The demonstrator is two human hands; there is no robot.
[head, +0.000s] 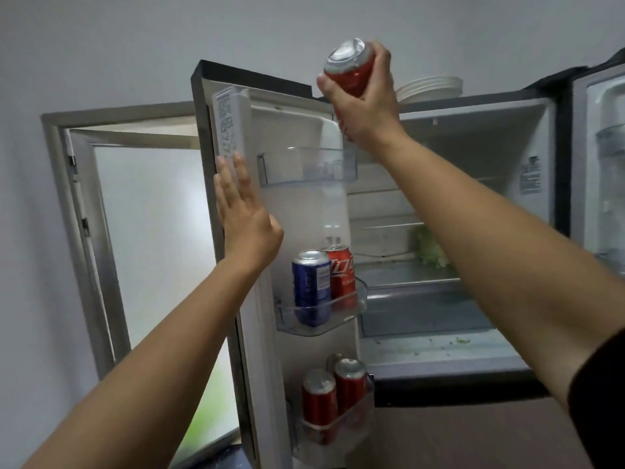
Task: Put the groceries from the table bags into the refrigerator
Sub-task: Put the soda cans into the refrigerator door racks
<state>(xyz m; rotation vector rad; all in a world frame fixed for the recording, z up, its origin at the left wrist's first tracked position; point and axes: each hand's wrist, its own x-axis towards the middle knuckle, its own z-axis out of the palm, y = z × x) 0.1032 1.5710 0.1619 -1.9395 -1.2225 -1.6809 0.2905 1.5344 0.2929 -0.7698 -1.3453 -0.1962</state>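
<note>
1. Grip: right hand (363,96) wrapped around a red can (350,67), fingers on the far side, thumb on the near side, palm low on the wall. Can tilted, silver end toward the camera, raised above the fridge's top edge.
2. Left hand (241,211): flat, fingers extended, pressed on the inner edge of the open door (304,204); grasping nothing.
3. Can, handling: rigid metal cylinder, smooth wall; likely moderately heavy if full, slippery if wet with condensation. A squeeze could dent it. Best hold, by judgement: around the mid-body, as now, leaving the base free for setting down.
4. Top bin (309,167): clear plastic, just below the can; appears empty, a probable destination.
5. Middle bin (321,313): one blue can (311,286) and one red can (342,270), upright, touching.
6. Bottom bin (333,431): two red cans (319,394), upright, side by side; a further silver top behind them, kind not discernible.
7. Fridge (466,143): interior open; glass shelves; something green, leafy (431,250) on a middle shelf, green crumbs on the lower ledge.
8. Plates (431,88): white stack on the fridge top, just behind the right hand.
9. Window (148,231): frosted, left of the door.
10. Table bags: not in view.
</note>
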